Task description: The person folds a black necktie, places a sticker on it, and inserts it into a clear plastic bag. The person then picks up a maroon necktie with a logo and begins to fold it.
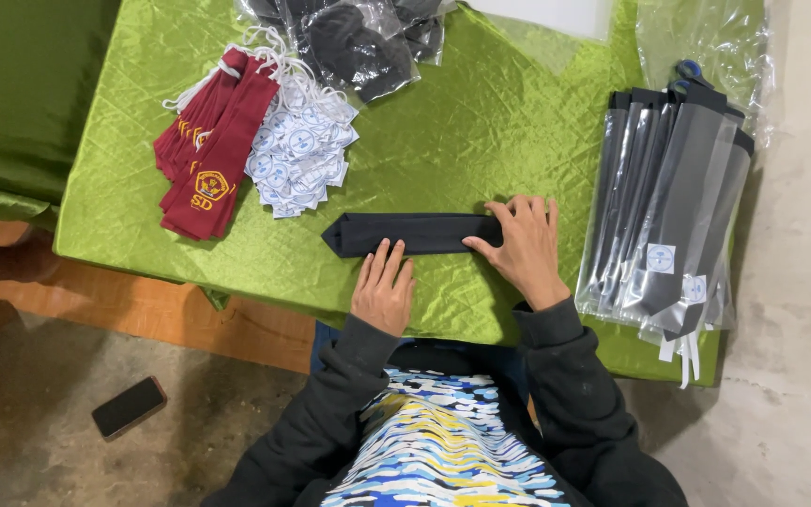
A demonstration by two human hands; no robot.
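Dark tie point(412, 233) flat on green cloth point(481, 141); left hand point(383, 289) at its 6 o'clock edge, right hand point(522, 246) pressing 3 o'clock end.

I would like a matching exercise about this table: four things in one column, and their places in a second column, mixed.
Things:
1. black tie
2. dark red ties
3. ties in clear bags
4. phone

Places:
A. on the floor, left of the person
B. stacked at the right edge of the green cloth
C. under both hands, the left hand and the right hand
D. on the cloth's left part, beside the white round tags

Pairs: 1-C, 2-D, 3-B, 4-A
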